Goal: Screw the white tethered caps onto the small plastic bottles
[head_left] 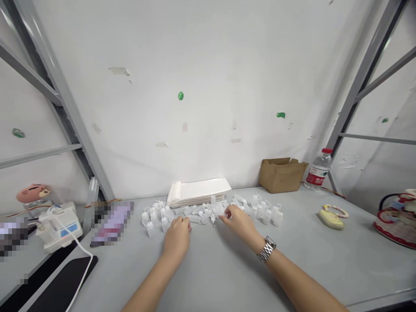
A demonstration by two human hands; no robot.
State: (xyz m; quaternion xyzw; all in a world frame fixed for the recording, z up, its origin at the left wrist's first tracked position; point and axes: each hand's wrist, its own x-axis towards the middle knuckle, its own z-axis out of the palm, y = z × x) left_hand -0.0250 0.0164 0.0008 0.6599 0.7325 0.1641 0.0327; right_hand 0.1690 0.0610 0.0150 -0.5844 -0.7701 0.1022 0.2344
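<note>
My left hand (177, 236) rests on the grey table with its fingers curled; what they hold, if anything, is hidden. Just left of it stand several small white squeeze bottles (151, 229). My right hand (238, 220), a metal watch (267, 249) on its wrist, reaches over the loose parts with thumb and fingers bent together. A translucent piece (219, 210) lies at those fingertips, too small to make out. Between the hands is a spread of loose clear and white plastic parts (198, 215). More small bottles with caps (267, 216) stand right of my right hand.
Behind the parts lies a stack of white trays (199, 190) against the wall. An open cardboard box (282, 175) and a water bottle (319, 170) stand back right. A yellow item (330, 219) sits at right. Leftward are a phone (113, 223), a power strip (61, 229) and a white cable (85, 249).
</note>
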